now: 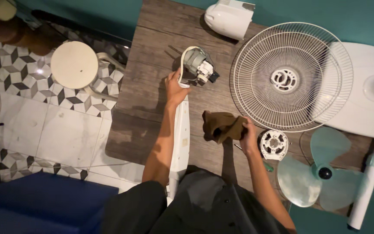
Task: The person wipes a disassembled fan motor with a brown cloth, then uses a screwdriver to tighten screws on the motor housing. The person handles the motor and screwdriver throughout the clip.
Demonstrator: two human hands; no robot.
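A dark wooden table carries the parts of a taken-apart fan: a white motor cover at the far edge, a round wire grille, a small white ring nut and a pale green fan blade. A white round base lies beside the grille, and a white pole lies beside the blade.

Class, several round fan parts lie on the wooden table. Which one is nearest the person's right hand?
The small white round grille cap, lying just beside the right hand that holds the brown cloth. The large wire fan guard and green blade lie farther off.

No packages, labels, signs, screens visible.
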